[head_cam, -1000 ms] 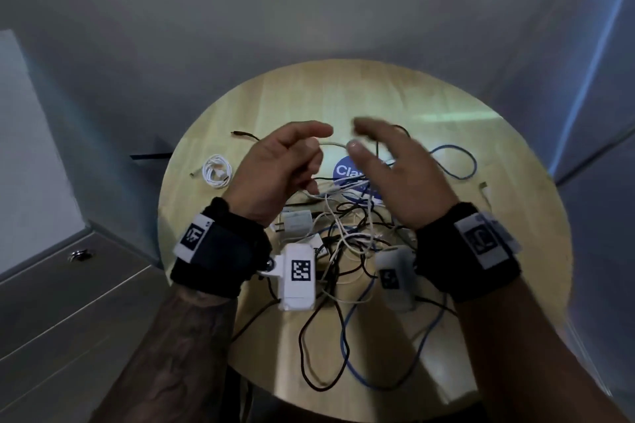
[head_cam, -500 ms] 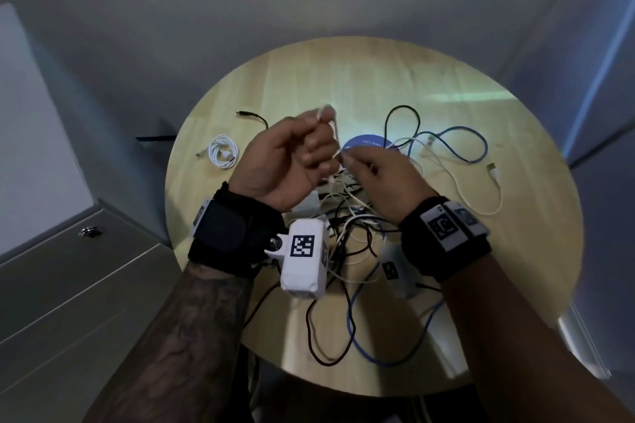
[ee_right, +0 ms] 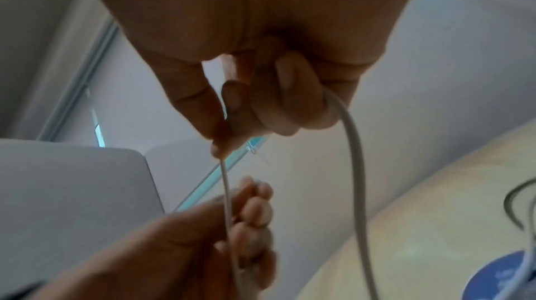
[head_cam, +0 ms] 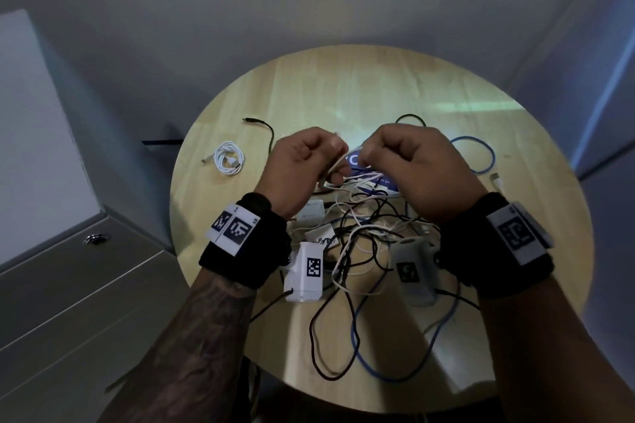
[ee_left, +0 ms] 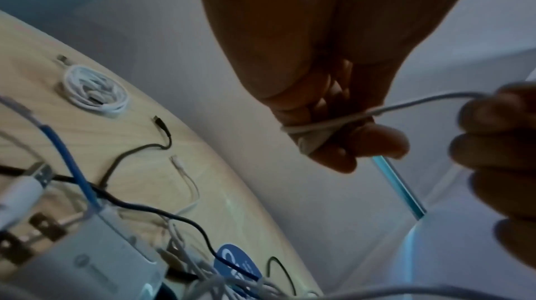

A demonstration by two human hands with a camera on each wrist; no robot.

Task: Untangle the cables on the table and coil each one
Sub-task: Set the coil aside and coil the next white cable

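Cable in hand: we have a thin white cable [ee_left: 327,121] wound around the curled fingers of our left hand [head_cam: 302,168], raised above the table [head_cam: 378,86], with the free length running across to our right hand [head_cam: 422,168].
Left grip: closed, fingers curled with about 2 turns of the cable wrapped round them, as the left wrist view shows.
Right grip: thumb and forefinger pinch the same cable just beside the left grip; the other fingers are curled, and the cable bends out past them and drops toward the table.
Below the grips: the cable's tail falls into the tangled heap [head_cam: 364,233] of black, white and blue leads, with a white adapter [head_cam: 311,215] among them.
Left of the grips: 1 coiled white cable [head_cam: 228,159] already lies apart on the table.
Risk: the tail looks caught in the heap, so pulling it taut could drag other leads along or tighten a knot; slack turns could slip off our fingers.
Writing: a blue round sticker [head_cam: 381,182] under the heap shows a white "C"; the rest is hidden.
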